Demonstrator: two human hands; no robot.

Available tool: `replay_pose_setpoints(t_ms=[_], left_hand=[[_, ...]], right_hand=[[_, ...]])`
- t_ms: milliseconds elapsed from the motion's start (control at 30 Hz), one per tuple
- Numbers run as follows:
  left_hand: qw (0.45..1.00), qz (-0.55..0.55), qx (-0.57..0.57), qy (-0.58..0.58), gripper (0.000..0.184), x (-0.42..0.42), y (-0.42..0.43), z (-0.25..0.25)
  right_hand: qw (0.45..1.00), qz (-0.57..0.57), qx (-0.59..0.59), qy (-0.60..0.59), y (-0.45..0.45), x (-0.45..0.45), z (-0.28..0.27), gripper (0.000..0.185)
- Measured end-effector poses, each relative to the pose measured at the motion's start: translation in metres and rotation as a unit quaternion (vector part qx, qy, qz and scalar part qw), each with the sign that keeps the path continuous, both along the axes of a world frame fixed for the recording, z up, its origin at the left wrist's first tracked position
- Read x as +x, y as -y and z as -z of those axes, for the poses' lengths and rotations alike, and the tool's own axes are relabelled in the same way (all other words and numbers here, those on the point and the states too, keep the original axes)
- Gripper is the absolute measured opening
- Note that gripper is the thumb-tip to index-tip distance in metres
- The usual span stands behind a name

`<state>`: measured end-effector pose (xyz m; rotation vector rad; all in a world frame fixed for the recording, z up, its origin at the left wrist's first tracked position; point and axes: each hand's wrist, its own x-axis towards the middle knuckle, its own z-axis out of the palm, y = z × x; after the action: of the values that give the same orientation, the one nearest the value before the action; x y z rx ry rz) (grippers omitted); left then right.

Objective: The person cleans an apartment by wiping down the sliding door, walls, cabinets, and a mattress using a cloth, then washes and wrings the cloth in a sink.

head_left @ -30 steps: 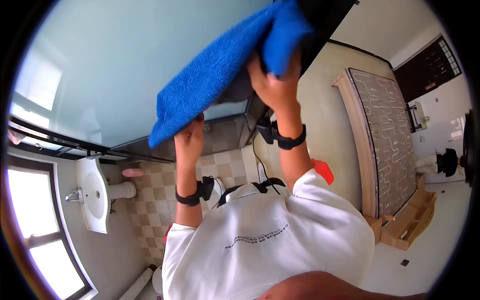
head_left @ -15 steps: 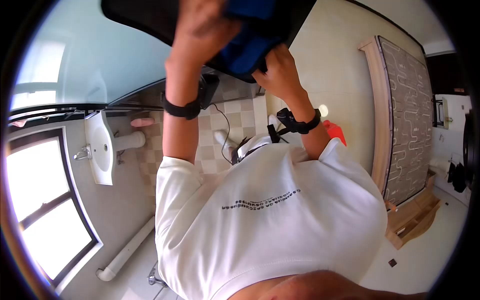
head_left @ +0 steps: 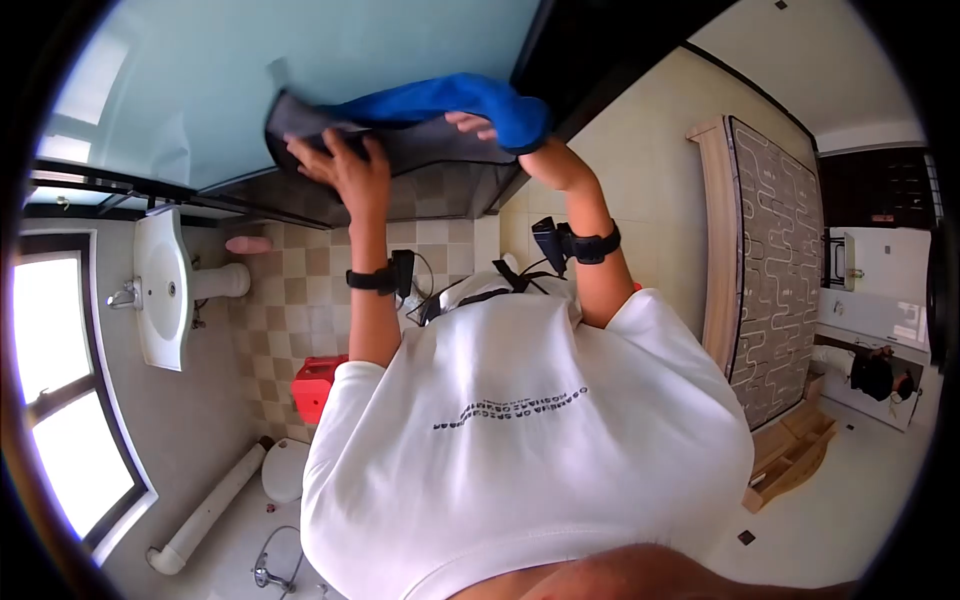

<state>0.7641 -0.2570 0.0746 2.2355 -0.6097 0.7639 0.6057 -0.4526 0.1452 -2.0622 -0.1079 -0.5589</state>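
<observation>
Floppy grey-backed blue cloth against left hand, curled over right hand.

Wooden bed frame at 3 o'clock, patterned mattress lying flat on it, checkered tile floor at 9 o'clock, pink object between 9 and 10 o'clock, red case at 8 o'clock, its underside hidden

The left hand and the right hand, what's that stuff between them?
Blue cloth and dark grey material lie between the left hand and the right hand, in the head view. I can't tell if they're one piece.
</observation>
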Motion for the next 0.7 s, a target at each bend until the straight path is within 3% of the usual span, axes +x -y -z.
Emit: replay_pose_setpoints(t_ms=[100,133,200,233,267,300,333,367,433,467,500,533,567,700], left_hand=[[0.969,0.071,-0.14,-0.193,0.075,0.024,-0.023,0.03],[0.97,0.076,-0.136,-0.189,0.075,0.035,-0.028,0.031],[0.985,0.154,-0.054,-0.062,0.065,0.055,-0.041,0.032],[0.961,0.159,-0.217,-0.057,0.052,0.045,-0.034,-0.011],[0.961,0.161,-0.217,-0.06,0.052,0.06,-0.041,-0.026],[0.965,0.19,-0.17,-0.054,0.045,0.076,-0.051,-0.034],[0.966,0.221,-0.125,-0.045,0.038,0.087,-0.058,-0.046],[0.964,0.229,-0.127,-0.047,0.038,0.092,-0.061,-0.072],[0.924,0.274,-0.217,0.153,0.021,0.096,-0.066,-0.128],[0.925,0.272,-0.218,0.149,0.021,0.099,-0.07,-0.138],[0.915,0.237,-0.26,0.197,0.018,0.103,-0.078,-0.145],[0.901,0.198,-0.297,0.247,0.015,0.112,-0.088,-0.151],[0.894,0.185,-0.318,0.255,0.013,0.124,-0.1,-0.156],[0.965,0.106,-0.112,0.212,0.014,0.206,-0.18,-0.135]], right_hand=[[0.996,0.073,-0.011,-0.044,-0.042,0.022,0.007,0.039],[0.994,0.09,-0.03,-0.054,-0.054,0.036,0.016,0.043],[0.992,0.123,0.008,0.02,-0.082,0.057,0.017,0.044],[0.987,0.148,-0.047,0.031,-0.091,0.058,-0.004,0.043],[0.979,0.173,-0.102,0.04,-0.097,0.058,-0.018,0.042],[0.971,0.211,-0.067,0.089,-0.098,0.056,-0.02,0.037],[0.928,0.249,-0.215,0.175,-0.089,0.057,-0.028,0.028],[0.91,0.294,-0.227,0.184,-0.09,0.061,-0.049,0.023],[0.819,0.414,-0.311,0.248,-0.082,0.063,-0.064,0.035],[0.744,0.483,-0.402,0.227,-0.07,0.064,-0.072,0.043],[0.837,0.44,-0.207,0.253,-0.069,0.074,-0.096,0.062],[0.777,0.501,-0.309,0.223,-0.058,0.072,-0.101,0.064],[0.721,0.518,-0.375,0.266,-0.046,0.078,-0.099,0.06],[0.719,0.534,-0.367,0.252,-0.035,0.102,-0.092,0.055]])
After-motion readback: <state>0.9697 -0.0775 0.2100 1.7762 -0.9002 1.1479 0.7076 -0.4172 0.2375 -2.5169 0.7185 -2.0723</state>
